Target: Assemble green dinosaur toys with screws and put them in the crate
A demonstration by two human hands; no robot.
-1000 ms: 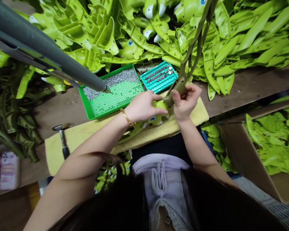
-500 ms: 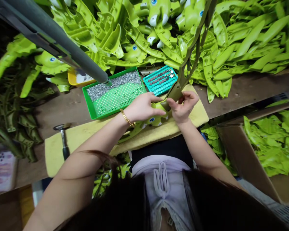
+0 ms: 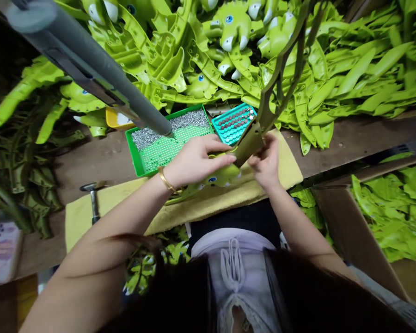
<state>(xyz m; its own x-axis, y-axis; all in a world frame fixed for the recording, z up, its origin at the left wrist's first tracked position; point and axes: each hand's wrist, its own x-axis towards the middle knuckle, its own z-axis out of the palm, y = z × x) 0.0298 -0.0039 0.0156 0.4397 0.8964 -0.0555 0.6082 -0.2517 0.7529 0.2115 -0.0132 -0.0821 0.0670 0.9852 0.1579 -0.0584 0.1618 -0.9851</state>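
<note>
The fingers of the left hand [image 3: 196, 161] are pinching a lime-green toy piece [image 3: 225, 176] with a blue eye, thumb and forefinger closing on its upper part. The fingers of the right hand [image 3: 265, 163] are curling at the right edge of an olive-brown piece [image 3: 248, 144]; they are partly hiding behind it, so I cannot tell whether they are pinching it. The olive-brown piece is meeting the lime-green one between the hands and slanting up and away into long open arms. The lime-green piece is lying over a yellow cloth [image 3: 180, 213] on the table [image 3: 86, 161].

A gold bracelet [image 3: 164, 180] is circling the left wrist. Just beyond, a green tray [image 3: 133, 156] is holding small metal screws [image 3: 145, 137], and a grey tool [image 3: 104, 71] is slanting over it, its tip above the tray. Beside it, a teal tray [image 3: 234, 134] is carrying rows of dark round pieces. A hammer [image 3: 94, 201] is lying across the cloth's left part. Farther out, lime-green parts [image 3: 229, 30] are heaping up behind everything.
</note>
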